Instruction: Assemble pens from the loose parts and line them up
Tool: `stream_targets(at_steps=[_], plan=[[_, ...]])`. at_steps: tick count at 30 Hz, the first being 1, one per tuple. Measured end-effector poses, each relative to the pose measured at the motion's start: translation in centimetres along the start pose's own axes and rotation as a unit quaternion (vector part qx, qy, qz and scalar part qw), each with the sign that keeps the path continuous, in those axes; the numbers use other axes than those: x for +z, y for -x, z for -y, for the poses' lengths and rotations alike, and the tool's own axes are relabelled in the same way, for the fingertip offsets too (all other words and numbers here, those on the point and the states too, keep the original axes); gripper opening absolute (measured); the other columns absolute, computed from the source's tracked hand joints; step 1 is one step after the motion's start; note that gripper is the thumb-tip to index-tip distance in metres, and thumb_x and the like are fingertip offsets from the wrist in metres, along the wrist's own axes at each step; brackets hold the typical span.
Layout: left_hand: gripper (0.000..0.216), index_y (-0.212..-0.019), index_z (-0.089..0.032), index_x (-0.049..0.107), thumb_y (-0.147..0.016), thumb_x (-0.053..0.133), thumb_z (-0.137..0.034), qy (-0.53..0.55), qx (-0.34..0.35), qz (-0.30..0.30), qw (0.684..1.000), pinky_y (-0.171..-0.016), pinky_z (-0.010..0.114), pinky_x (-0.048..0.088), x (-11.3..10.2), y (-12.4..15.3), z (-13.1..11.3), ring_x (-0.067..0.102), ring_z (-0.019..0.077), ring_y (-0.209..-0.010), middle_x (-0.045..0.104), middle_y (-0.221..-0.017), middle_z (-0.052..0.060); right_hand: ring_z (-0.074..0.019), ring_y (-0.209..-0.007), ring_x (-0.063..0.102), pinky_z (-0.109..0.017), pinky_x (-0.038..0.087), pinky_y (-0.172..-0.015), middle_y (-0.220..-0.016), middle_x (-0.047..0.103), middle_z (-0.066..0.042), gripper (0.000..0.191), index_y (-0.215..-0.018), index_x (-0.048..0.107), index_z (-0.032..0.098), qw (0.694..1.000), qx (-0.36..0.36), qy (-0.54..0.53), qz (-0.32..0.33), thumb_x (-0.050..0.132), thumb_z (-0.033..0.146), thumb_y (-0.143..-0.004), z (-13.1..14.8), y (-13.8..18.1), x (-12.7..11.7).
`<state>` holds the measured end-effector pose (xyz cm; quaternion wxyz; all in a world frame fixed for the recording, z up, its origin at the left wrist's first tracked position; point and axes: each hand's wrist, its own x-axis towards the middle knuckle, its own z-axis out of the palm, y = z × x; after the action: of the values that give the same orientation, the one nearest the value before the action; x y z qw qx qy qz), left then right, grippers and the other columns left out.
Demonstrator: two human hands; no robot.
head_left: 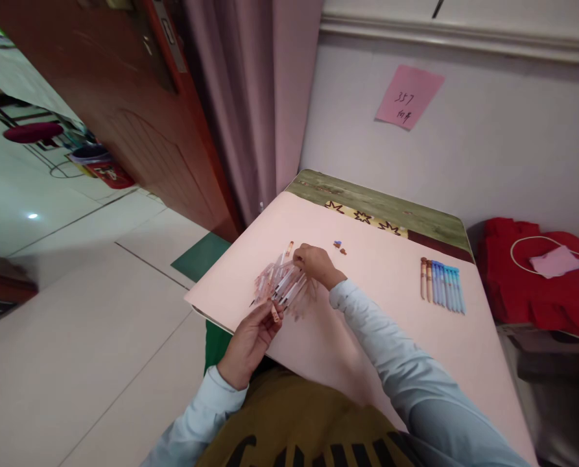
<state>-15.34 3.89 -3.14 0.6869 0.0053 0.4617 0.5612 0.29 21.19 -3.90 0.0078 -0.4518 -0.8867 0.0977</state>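
Note:
A heap of pens (284, 285) in clear wrapping lies near the left edge of a pink tabletop (381, 311). My right hand (316, 264) rests on the heap's far side, fingers curled and pinched on a pen there. At the near end of the heap my left hand (253, 337) has its fingers closed on a small pink-orange pen cap (274, 314). One pen with an orange tip (288, 250) pokes out of the heap toward the wall.
A neat row of pens (442, 287), two brown and several blue, lies at the table's right. Small brown and blue bits (340, 246) sit mid-table. A red bag (542, 279) lies right of the table; a curtain and a wooden door stand to the left.

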Motion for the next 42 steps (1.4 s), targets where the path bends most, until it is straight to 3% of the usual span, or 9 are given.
stream_targets(at_steps=[7,18,21,23,27,32,34,37,42], plan=[[0.008,-0.082,-0.006,0.07,-0.086,0.064,-0.009,-0.009,-0.01,0.038,0.999,-0.057,0.018,0.056,0.5,0.0,0.2,0.063,0.0096,-0.06,0.068,-0.075,0.007,-0.017,-0.092,0.063,-0.024,0.042,-0.074,-0.105,0.07,-0.006,0.019,-0.095,0.074,0.021,0.999,-0.044,0.009,0.031,0.056,0.021,-0.09,-0.2,0.1,0.1],[0.009,-0.083,-0.008,0.071,-0.087,0.063,-0.009,-0.004,-0.002,0.019,1.0,-0.056,0.019,0.057,-0.2,0.1,0.2,0.064,0.0106,-0.061,0.069,-0.075,0.008,-0.017,-0.085,0.062,-0.026,0.042,-0.073,-0.107,0.067,-0.012,0.018,-0.099,0.069,0.014,0.992,-0.114,0.031,0.053,0.052,0.017,-0.094,-0.9,0.2,-1.0],[0.012,-0.082,-0.01,0.071,-0.089,0.061,-0.01,-0.009,-0.006,0.023,1.0,-0.056,0.018,0.058,0.1,0.0,0.0,0.065,0.0109,-0.061,0.07,-0.076,0.008,-0.0179,-0.085,0.061,-0.027,0.043,-0.073,-0.106,0.066,-0.013,0.019,-0.102,0.065,0.014,0.997,-0.075,-0.011,-0.027,0.048,0.017,-0.096,-2.0,1.7,-1.9],[0.015,-0.082,-0.011,0.07,-0.091,0.058,-0.009,0.005,-0.014,0.017,1.0,-0.057,0.018,0.058,0.6,-0.2,-0.3,0.066,0.011,-0.062,0.07,-0.075,0.008,-0.0169,-0.081,0.061,-0.027,0.044,-0.073,-0.096,0.067,-0.008,0.017,-0.102,0.064,0.016,0.987,-0.034,-0.106,-0.115,0.048,0.018,-0.096,-2.6,3.3,-2.5],[0.017,-0.084,-0.009,0.068,-0.092,0.053,-0.005,0.058,-0.031,0.014,0.998,-0.06,0.018,0.06,2.8,-1.0,-0.9,0.068,0.0116,-0.066,0.07,-0.075,0.008,-0.0138,-0.068,0.058,-0.026,0.047,-0.066,-0.077,0.064,0.0,0.03,-0.122,0.058,0.019,0.916,-0.006,-0.32,-0.241,0.051,0.022,-0.093,-1.7,7.1,-2.6],[0.016,-0.089,-0.005,0.066,-0.092,0.051,0.0,0.087,-0.036,0.029,0.995,-0.066,0.018,0.061,6.6,-1.5,-1.0,0.07,0.0125,-0.073,0.071,-0.083,0.01,-0.0124,-0.062,0.064,-0.023,0.051,-0.055,-0.079,0.067,0.0,0.016,-0.1,0.062,0.021,0.798,0.054,-0.531,-0.281,0.061,0.032,-0.09,2.8,11.1,-2.7],[0.017,-0.089,-0.005,0.065,-0.092,0.05,0.0,0.091,-0.038,0.029,0.995,-0.069,0.019,0.061,7.6,-1.5,-0.8,0.07,0.0128,-0.074,0.071,-0.084,0.01,-0.0132,-0.064,0.068,-0.023,0.053,-0.056,-0.079,0.069,0.0,0.014,-0.097,0.062,0.021,0.772,0.065,-0.554,-0.303,0.064,0.033,-0.089,4.5,12.0,-2.9],[0.017,-0.088,-0.006,0.066,-0.092,0.051,-0.001,0.093,-0.031,0.032,0.995,-0.07,0.019,0.06,8.4,-1.4,-0.3,0.07,0.0116,-0.073,0.071,-0.083,0.009,-0.013,-0.068,0.069,-0.025,0.055,-0.062,-0.084,0.072,-0.002,0.01,-0.097,0.067,0.021,0.796,0.049,-0.489,-0.354,0.063,0.028,-0.091,5.8,12.6,-3.1],[0.016,-0.089,-0.01,0.068,-0.092,0.053,-0.004,0.097,-0.037,0.046,0.994,-0.074,0.019,0.059,8.2,-1.5,0.7,0.069,0.0102,-0.077,0.073,-0.088,0.006,-0.0148,-0.08,0.068,-0.026,0.056,-0.07,-0.091,0.072,-0.004,0.01,-0.096,0.07,0.021,0.845,0.005,-0.347,-0.407,0.06,0.021,-0.092,5.7,12.7,-2.6]])
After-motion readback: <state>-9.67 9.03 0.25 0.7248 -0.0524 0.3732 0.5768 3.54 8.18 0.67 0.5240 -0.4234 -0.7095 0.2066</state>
